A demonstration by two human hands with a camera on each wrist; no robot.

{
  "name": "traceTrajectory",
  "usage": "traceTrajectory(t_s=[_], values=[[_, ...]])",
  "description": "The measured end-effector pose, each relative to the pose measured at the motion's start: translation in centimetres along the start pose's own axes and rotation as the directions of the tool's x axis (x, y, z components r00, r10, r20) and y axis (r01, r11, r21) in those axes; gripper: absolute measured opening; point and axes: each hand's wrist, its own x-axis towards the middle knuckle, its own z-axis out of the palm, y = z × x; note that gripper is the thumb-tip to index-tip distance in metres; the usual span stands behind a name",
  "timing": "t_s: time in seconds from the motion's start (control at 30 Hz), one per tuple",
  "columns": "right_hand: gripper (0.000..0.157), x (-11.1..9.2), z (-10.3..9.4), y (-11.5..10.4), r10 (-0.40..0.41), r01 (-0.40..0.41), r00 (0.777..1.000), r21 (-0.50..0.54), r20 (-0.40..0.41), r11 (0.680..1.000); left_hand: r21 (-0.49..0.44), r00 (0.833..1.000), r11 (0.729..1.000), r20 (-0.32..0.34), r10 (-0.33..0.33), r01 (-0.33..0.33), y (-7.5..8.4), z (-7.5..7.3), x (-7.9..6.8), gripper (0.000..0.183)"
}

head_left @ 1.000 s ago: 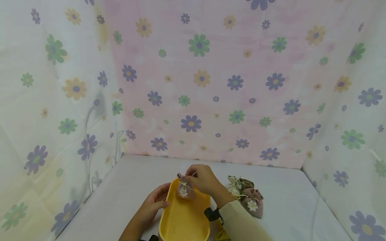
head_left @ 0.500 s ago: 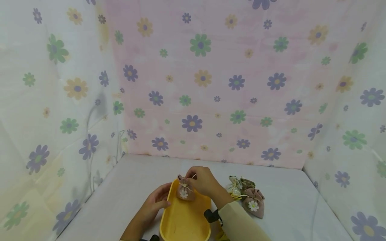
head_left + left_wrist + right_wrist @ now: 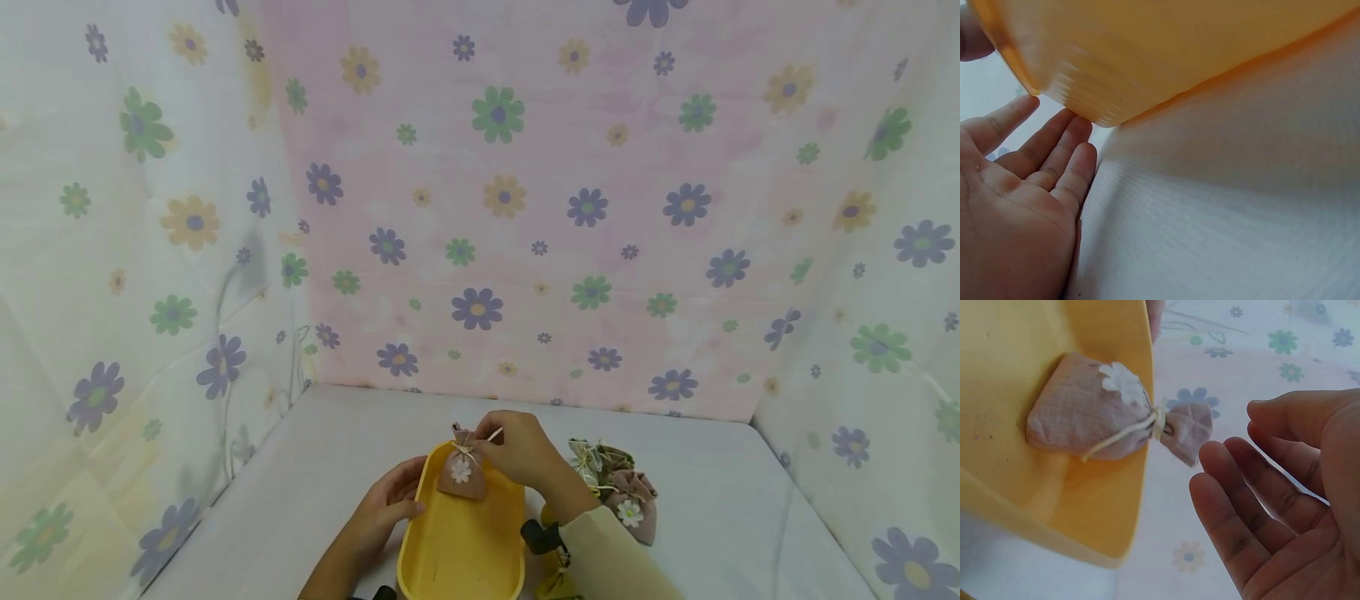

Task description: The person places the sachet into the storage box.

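Observation:
A dusty-pink cloth pouch (image 3: 454, 487) with a white flower and cream drawstring leans in the yellow tray (image 3: 459, 550), its tied neck poking over the far rim. Beside that neck is my right hand (image 3: 517, 450). In the right wrist view, the fingers of this hand (image 3: 1272, 519) are spread loosely, and a gap separates them from the pouch (image 3: 1079, 412). My left hand (image 3: 384, 504) steadies the tray's left side, thumb at the rim. Seen from the left wrist, its fingertips (image 3: 1079, 128) touch the tray's outer wall (image 3: 1166, 56).
Right of the tray lies a cluster of pouches: another pink one (image 3: 637, 507), a pale one (image 3: 583, 458) and an olive one (image 3: 617, 456). A yellow pouch (image 3: 557, 579) sits partly hidden below my right wrist. Flowered cloth (image 3: 525, 275) walls surround the white table (image 3: 720, 500).
The pouch has shifted slightly up and right and now stands straighter against the far rim. My right hand moved a little to the right; my left hand stayed at the tray.

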Motion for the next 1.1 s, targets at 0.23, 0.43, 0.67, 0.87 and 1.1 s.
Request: traceTrajectory(t_s=[0.23, 0.43, 0.67, 0.87, 1.1], values=[[0.008, -1.3, -1.4, 0.6, -0.024, 0.024, 0.998, -0.006, -0.050, 1.000, -0.008, 1.000, 1.000, 0.005, 0.000, 0.000, -0.1, -0.1, 0.0, 0.073], [0.006, -2.7, -2.6, 0.7, -0.023, 0.021, 0.997, -0.024, -0.080, 0.999, -0.016, 1.000, 1.000, -0.008, -0.010, 0.009, 0.0, 0.0, 0.0, 0.072], [0.006, -4.7, -3.9, 1.0, -0.015, 0.012, 0.992, -0.021, -0.125, 1.000, -0.011, 1.000, 1.000, -0.005, 0.002, -0.002, 0.2, 0.1, -0.2, 0.071], [0.007, -6.4, -4.6, 1.6, 0.031, -0.032, 0.986, -0.007, -0.162, 0.999, -0.013, 1.000, 1.000, -0.002, 0.000, 0.000, 0.3, 0.1, -0.2, 0.071], [0.007, -7.8, -5.3, 2.1, 0.073, -0.067, 0.979, 0.041, -0.192, 0.997, -0.016, 1.000, 1.000, 0.006, 0.009, -0.009, 0.3, 0.1, -0.1, 0.072]])
